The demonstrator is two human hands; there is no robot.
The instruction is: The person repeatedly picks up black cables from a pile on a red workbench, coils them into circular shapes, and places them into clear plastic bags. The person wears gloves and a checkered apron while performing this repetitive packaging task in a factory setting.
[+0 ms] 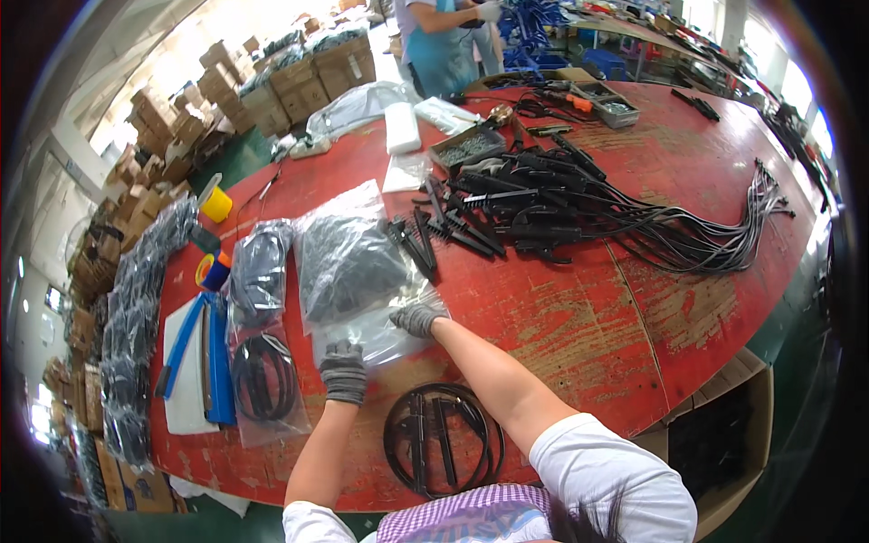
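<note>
Both my hands wear grey knit gloves and are at a clear plastic bag (380,337) lying before me. My left hand (344,371) closes on its near left edge. Higher up on the right side, my right hand (415,320) has its fingers curled against the film. Just beyond is a large clear bag (348,253) with dark contents. Close to my body lies a coiled black cable (500,443) with two straight black pieces (418,443) inside the loop. Left of my left hand, a bagged black cable coil (264,378) rests flat.
A blue-armed bag sealer (219,362), tape roll (213,271) and yellow container (214,203) stand left. Several packed bags (131,335) line the left edge. Black tools with grey cables (543,195) are heaped across the red table (543,317). A person (444,45) stands beyond it.
</note>
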